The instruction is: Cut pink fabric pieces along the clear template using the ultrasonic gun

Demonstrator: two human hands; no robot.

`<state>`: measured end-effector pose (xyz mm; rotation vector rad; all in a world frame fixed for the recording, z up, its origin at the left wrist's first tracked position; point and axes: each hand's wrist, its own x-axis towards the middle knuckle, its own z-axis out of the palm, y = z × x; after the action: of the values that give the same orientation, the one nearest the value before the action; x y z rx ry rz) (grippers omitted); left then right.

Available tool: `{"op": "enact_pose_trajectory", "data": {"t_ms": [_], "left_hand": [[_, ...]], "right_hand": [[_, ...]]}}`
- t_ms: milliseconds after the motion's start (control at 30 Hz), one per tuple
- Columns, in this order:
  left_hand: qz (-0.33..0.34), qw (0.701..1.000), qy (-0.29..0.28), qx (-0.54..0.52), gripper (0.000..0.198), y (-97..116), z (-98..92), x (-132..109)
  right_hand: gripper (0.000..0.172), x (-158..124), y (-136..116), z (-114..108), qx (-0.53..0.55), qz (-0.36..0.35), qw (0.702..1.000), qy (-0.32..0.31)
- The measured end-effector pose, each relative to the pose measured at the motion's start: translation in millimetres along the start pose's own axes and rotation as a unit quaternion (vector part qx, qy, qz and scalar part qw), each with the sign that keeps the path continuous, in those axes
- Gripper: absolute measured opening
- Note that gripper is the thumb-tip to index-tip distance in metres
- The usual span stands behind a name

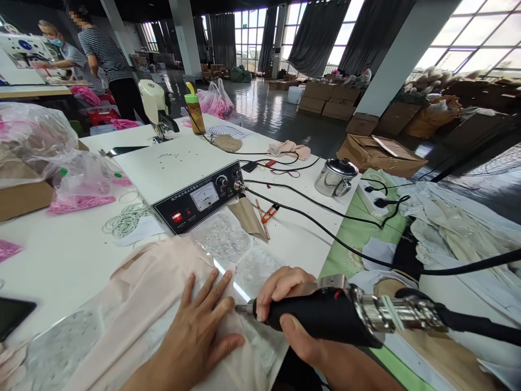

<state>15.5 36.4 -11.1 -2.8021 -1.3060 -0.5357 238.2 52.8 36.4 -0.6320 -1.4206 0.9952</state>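
Observation:
My left hand [199,320] lies flat with fingers spread on a pale pink fabric [142,298], pressing it to the worktable. Under the cloth shows a clear sheet with grey speckled patches [65,342]. In my right hand [293,304] is a black handheld ultrasonic welder [321,315], fingers wrapped round its body. Its metal tip points left and ends close beside my left index finger; whether it touches the cloth I cannot tell. A thick cable leaves its back end at the right. Behind my hands stands the black control box [199,195] with a dial and a lit red switch.
Orange-handled snips [270,213] and a brown paper piece [248,217] lie beside the box. A lidded steel mug [336,178] stands near the right edge, where black cables [309,220] cross. Bagged pink pieces [81,184] are at left. Two people work at the back left.

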Motion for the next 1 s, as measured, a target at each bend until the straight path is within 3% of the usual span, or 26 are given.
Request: {"op": "enact_pose_trajectory", "data": {"t_ms": [200,433,867,1000], "left_hand": [[0.018,1.000,0.011,0.019,0.036,-5.6,1.2,0.6],[0.018,0.999,0.012,0.033,0.038,-6.5,2.0,0.1],[0.055,0.997,0.020,0.041,0.044,-14.4,8.0,-2.8],[0.025,0.999,0.016,0.040,0.046,-10.0,7.3,-2.2]], "right_hand": [[0.019,13.7,-8.0,3.3,0.011,-0.047,0.999,0.004],[0.017,19.5,3.4,6.7,0.035,-0.070,0.996,0.033],[0.013,21.7,5.6,5.6,0.044,-0.076,0.996,0.011],[0.016,22.2,8.7,5.6,0.054,-0.064,0.996,0.015]]}}
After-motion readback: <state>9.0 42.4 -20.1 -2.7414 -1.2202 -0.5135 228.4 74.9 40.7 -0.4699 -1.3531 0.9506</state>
